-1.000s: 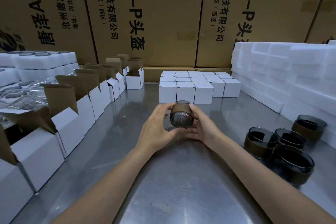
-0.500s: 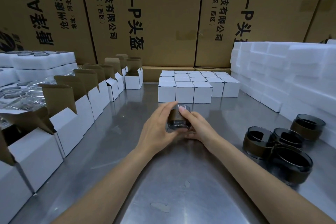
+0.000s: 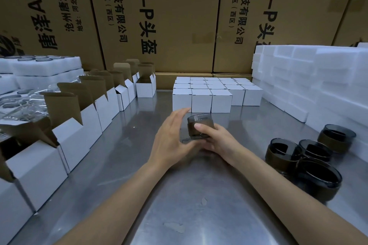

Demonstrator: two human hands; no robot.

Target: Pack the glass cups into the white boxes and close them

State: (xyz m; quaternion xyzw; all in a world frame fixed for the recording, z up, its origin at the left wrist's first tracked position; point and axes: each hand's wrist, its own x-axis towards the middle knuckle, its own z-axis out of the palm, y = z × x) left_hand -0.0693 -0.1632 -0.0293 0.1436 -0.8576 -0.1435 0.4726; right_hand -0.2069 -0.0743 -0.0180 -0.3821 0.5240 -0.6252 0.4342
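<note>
- Centre of frame: right hand point(image 3: 218, 141) grips a dark glass cup point(image 3: 200, 125) above the steel table point(image 3: 179, 205).
- Left hand point(image 3: 171, 139) beside the cup, fingers straight.
- Left: open white boxes point(image 3: 79, 135).

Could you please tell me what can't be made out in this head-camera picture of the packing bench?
- Glass cup base: hidden by the right hand and left hand, so contact with the steel table is unclear.
- Open white boxes: raised flaps and walls hide their insides.
- Closed white boxes: contents unseen.
- Foam trays: cut off by the left edge.
</note>
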